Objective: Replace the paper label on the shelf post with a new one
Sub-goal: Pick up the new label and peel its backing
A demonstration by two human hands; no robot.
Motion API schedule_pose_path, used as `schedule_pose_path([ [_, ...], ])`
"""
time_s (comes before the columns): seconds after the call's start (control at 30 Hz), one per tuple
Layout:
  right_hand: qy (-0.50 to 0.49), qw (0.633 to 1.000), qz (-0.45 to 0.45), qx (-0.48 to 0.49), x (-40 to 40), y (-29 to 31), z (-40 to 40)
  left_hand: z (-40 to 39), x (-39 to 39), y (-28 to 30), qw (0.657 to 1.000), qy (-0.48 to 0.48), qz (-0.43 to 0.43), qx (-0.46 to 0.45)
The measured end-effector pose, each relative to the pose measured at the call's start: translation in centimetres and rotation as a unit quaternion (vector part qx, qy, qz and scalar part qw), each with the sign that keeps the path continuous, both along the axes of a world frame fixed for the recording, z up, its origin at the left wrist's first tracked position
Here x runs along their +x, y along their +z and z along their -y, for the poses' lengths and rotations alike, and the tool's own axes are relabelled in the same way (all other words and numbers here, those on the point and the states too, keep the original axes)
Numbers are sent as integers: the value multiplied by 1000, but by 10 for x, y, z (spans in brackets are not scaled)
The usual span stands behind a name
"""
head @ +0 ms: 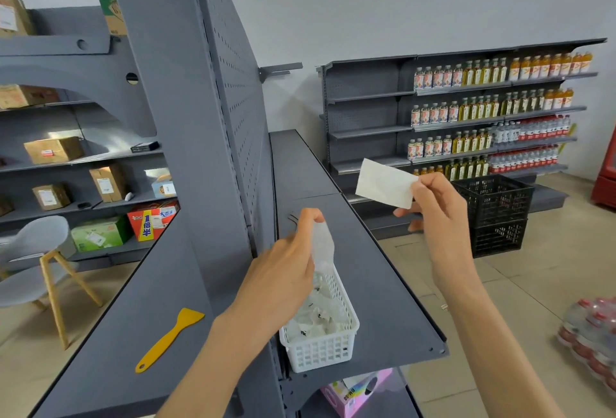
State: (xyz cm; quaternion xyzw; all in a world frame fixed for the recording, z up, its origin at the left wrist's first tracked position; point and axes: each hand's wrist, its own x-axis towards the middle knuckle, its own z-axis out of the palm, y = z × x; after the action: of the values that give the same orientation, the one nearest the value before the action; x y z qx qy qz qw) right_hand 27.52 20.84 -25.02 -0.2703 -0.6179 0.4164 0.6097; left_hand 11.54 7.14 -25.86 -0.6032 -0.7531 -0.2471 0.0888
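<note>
**A:** Where do you stand with the label?

**B:** Your right hand [440, 207] has a flat white paper label [385, 183] pinched by one end between thumb and fingertips, raised well above and to the right of the white basket [321, 347]. Held by the edge like that, most of its face stays free, which I'd guess is so you can press it on without fumbling.

**A:** And the left?

**B:** Your left hand [286, 271] is closed around a crumpled strip of thin white paper [321, 244], directly over the basket. The basket already holds a heap of similar scraps, so I judge this one is waste about to be dropped in, perhaps backing or the old label; I cannot tell which.

**A:** Where does the new one go?

**B:** On the grey shelf post [173, 91], which rises just left of the basket, beyond your left hand. I see no label on the part of it in view.

**A:** Any tool nearby?

**B:** A yellow scraper [166, 341] lies flat on the shelf left of the basket, on the far side of the post, within reach but untouched, handy for lifting residue.

**A:** Risk?

**B:** The label could curl or stick to your fingers before it reaches the post.
</note>
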Motion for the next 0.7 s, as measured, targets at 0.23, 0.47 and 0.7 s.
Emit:
schedule_pose_path([
  [0.23,8,999,48,-1,2,-11,-5,-20,2,-30,988,25,-22,-151],
  [0.47,9,994,113,1,-5,-21,-12,-31,-6,-47,992,45,-17,-117],
  [0.7,59,994,85,-26,-17,-20,-1,-27,6,-23,977,-47,-62,198],
])
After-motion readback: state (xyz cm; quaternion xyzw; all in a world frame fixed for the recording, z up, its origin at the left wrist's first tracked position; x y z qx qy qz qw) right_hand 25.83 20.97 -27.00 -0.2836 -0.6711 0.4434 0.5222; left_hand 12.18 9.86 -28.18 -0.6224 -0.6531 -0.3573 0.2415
